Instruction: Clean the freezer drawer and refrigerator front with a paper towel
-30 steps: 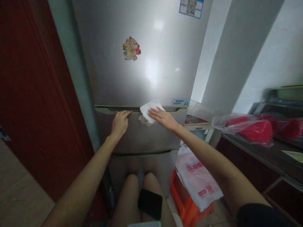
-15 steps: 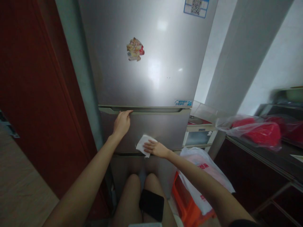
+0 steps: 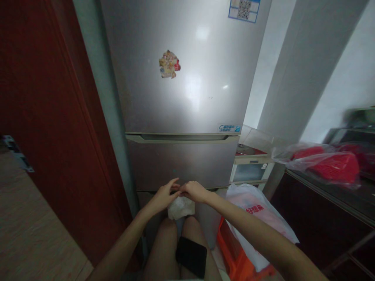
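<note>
A silver fridge (image 3: 181, 86) fills the middle of the view, with a cartoon magnet (image 3: 169, 64) on its upper door and a drawer front (image 3: 181, 162) below. My left hand (image 3: 164, 196) and my right hand (image 3: 193, 191) meet just below the drawer, fingertips touching. Both pinch a crumpled white paper towel (image 3: 181, 207) that hangs beneath them, above my knees. A black phone (image 3: 191, 256) lies on my right thigh.
A dark red door (image 3: 43, 117) stands at the left. A white plastic bag (image 3: 258, 218) lies over an orange stool (image 3: 234, 249) at the right. Red items in clear bags (image 3: 325, 162) sit on a dark shelf at far right.
My left hand left the drawer handle and came down to meet the right. The right hand, after wiping down the drawer front, now holds the towel bunched up with the left.
</note>
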{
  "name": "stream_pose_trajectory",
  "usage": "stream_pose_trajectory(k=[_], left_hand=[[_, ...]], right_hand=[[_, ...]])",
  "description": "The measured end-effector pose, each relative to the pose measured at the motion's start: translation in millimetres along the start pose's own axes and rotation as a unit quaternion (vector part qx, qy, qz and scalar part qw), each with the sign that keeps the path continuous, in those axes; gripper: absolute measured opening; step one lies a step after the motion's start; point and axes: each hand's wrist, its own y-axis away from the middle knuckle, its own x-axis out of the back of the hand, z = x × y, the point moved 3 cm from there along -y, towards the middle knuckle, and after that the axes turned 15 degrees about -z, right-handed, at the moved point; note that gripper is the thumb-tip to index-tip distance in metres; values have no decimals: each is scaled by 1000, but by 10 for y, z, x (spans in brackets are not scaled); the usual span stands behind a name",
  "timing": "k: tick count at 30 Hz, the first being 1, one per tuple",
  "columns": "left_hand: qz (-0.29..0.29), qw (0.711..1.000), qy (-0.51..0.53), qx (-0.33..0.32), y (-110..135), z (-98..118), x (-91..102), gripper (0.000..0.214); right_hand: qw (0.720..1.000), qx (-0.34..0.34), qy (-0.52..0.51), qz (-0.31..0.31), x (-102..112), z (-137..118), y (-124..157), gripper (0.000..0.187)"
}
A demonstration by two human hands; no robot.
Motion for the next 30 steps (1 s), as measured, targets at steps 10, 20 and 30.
stream_pose_trajectory(k=[10,20,30], left_hand=[[-147,989,32,18,-100,-282,-240,45],[122,963,212,113,438,-344,352,60],[526,820,-225,-20,787,299,1494,45]], right_hand=[[996,62,-55,-33,70,-160,103,26],[951,-5,-5,308,805,511,387,34],[898,-14,159,409,1091,1050,572,40]])
